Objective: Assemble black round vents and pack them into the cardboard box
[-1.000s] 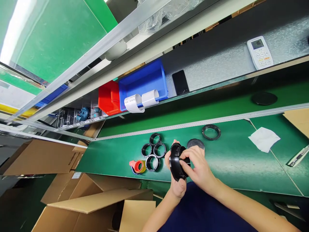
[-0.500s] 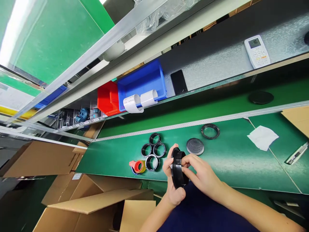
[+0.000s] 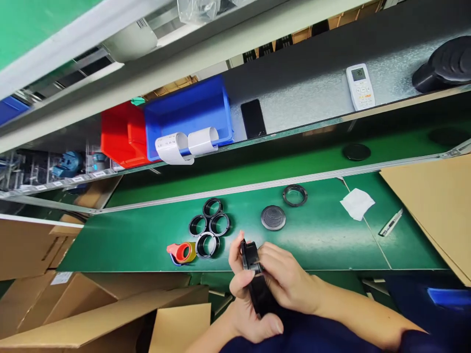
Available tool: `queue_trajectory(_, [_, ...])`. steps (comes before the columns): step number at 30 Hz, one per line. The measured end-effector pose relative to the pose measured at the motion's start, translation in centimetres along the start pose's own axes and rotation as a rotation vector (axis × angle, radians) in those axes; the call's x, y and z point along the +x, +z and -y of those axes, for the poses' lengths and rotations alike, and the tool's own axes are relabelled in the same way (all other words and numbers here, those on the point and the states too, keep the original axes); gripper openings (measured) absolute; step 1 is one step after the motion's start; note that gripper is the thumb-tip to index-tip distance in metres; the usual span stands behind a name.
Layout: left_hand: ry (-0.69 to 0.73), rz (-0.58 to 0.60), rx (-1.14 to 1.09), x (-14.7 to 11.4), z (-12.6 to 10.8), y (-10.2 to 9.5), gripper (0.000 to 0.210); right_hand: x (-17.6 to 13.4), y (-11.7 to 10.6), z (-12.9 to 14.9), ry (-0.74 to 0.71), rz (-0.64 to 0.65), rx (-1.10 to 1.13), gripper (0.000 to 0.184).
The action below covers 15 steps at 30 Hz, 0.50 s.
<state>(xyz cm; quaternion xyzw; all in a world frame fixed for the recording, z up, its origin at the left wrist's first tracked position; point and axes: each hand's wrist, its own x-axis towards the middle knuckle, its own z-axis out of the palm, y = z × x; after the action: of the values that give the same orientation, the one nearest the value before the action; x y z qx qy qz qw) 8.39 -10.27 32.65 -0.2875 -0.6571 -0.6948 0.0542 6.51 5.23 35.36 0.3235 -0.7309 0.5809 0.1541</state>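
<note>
My left hand [image 3: 243, 314] is wrapped round a black round plastic flanged part [image 3: 260, 294], which stands on edge near the bench's front edge. The fingers of my right hand [image 3: 289, 279] are closed on the right side of the same part; their tips are partly hidden. Just beyond the hands lies a black round cap [image 3: 273, 217] with curved ridges. A thin black ring [image 3: 295, 204] is behind it. To the left, several black collars [image 3: 216, 245] stand clustered, touching a roll of yellow tape with a red piece [image 3: 182, 252].
A white paper [image 3: 357, 204] and a utility knife [image 3: 390, 223] lie at the right, near a cardboard sheet [image 3: 434, 206]. The shelf above holds a blue bin [image 3: 187, 110], a red bin [image 3: 123, 132], a phone [image 3: 253, 119] and a remote control [image 3: 360, 88]. Open cartons [image 3: 110, 309] stand at lower left.
The camera has turned right, so the bench things appear further left. Both hands are lower in view with the black part, and my left fingers have shifted round its rim.
</note>
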Motion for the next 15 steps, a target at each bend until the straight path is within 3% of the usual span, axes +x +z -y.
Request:
queue_trajectory(4, [-0.076, -0.102, 0.008, 1.0, -0.4, 0.1, 0.066, -0.2, -0.3, -0.5, 0.106, 0.070, -0.053, 0.015])
queue_trajectory(10, [-0.257, 0.094, 0.082, 2.5, -2.7, -1.4, 0.070, -0.5, -0.7, -0.5, 0.141, 0.202, -0.138, 0.014])
queue_trajectory(15, [-0.526, -0.238, -0.084, 1.6, -1.7, -1.4, 0.050, -0.4, -1.3, -0.1, -0.054, 0.185, -0.191, 0.021])
